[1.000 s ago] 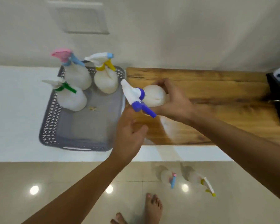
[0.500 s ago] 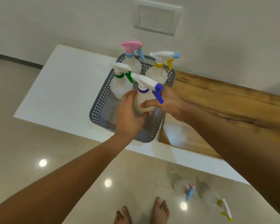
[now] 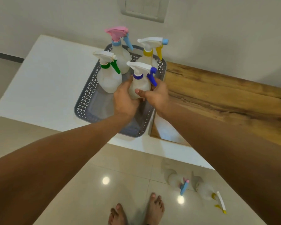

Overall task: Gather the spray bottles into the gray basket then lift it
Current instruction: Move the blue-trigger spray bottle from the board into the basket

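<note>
A gray perforated basket [image 3: 87, 95] sits on the white counter. Three translucent spray bottles stand in it: a pink-topped one [image 3: 120, 52] at the back left, a yellow-collared one [image 3: 150, 51] at the back right, and a green-collared one [image 3: 109, 77] in front of the pink. A fourth bottle with a dark blue collar and trigger [image 3: 140, 83] stands upright inside the basket. My left hand [image 3: 124, 99] and my right hand [image 3: 157, 96] both wrap its lower body, hiding its base.
A wooden slab [image 3: 225, 98] lies on the white counter [image 3: 44, 85] just right of the basket. The wall runs behind. The glossy floor below mirrors two bottles [image 3: 201, 189], and my bare feet [image 3: 136, 213] show at the bottom.
The blue-trigger bottle went from lying sideways over the wooden slab to upright inside the basket. My left hand joined the right on it. The view has shifted too.
</note>
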